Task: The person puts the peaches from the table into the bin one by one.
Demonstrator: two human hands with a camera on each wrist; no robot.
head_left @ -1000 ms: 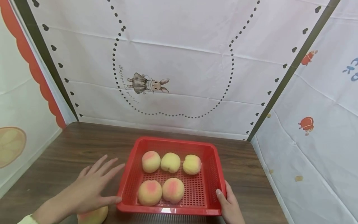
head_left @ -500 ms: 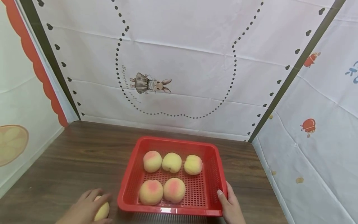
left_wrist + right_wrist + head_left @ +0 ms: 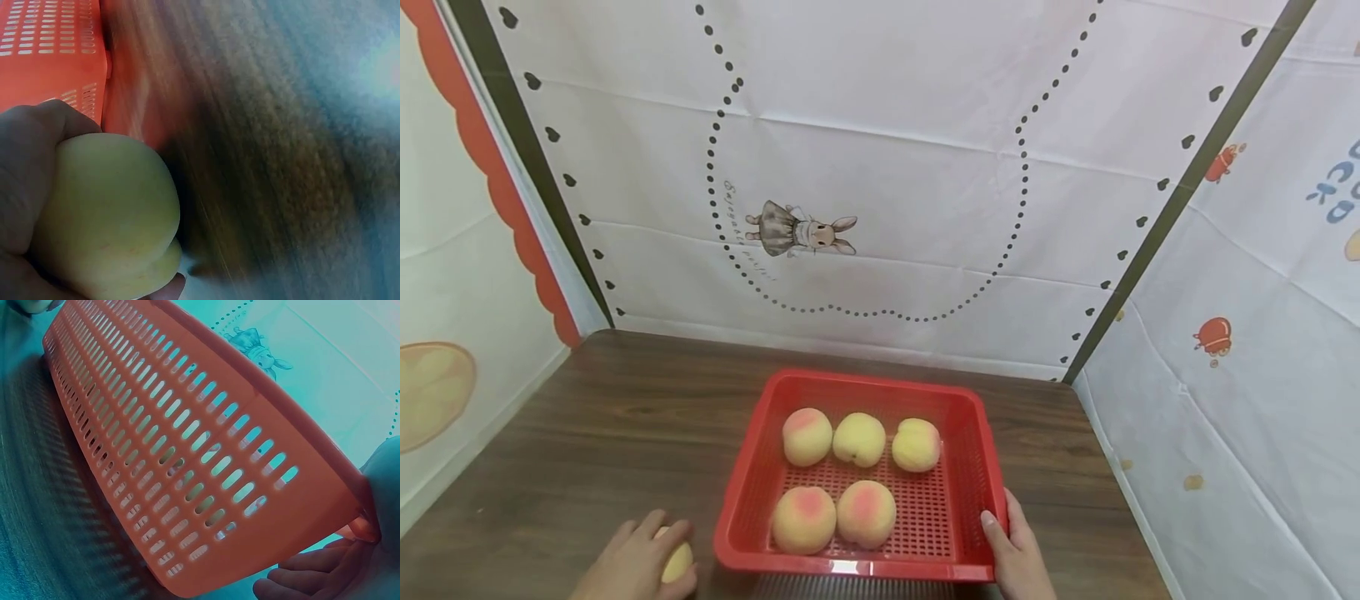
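A red plastic basket (image 3: 850,565) with slotted walls holds several yellow-pink peaches, three in a back row and two in front. My right hand (image 3: 1019,550) grips the basket's right rim, thumb on top; in the right wrist view the fingers (image 3: 306,575) reach under the rim. To the left of the basket my left hand (image 3: 638,560) curls round another peach (image 3: 677,563). In the left wrist view that peach (image 3: 112,206) fills the grasp, close to the wood surface and beside the basket wall (image 3: 56,78).
The basket stands on a dark wood-grain table (image 3: 647,417). White printed cloth (image 3: 895,183) hangs behind, with more cloth panels (image 3: 1247,400) along the right and left sides.
My left hand, spread beside the basket's left rim a second ago, has come down and back onto the loose peach and now grips it. The right hand keeps its hold on the basket.
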